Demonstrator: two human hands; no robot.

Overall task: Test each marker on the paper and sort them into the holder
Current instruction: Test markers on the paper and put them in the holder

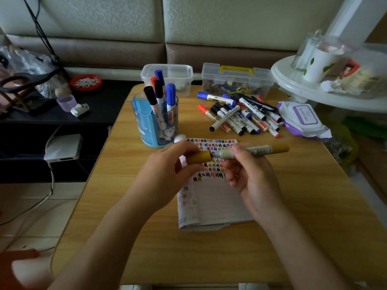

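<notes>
Our left hand (165, 170) grips the gold cap (199, 157) and our right hand (251, 178) grips the marker (259, 150), both over the paper (213, 201) mid-tabletop (293, 195). The holder (144, 122) at the far-left edge has about five pens. The pile (240, 118) at far-right looks untested, so we're likely under halfway.

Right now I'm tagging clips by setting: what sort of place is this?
Probably a home living room: a padded beige sofa back behind a light wooden table, plus a white-and-purple wipes pack.
</notes>
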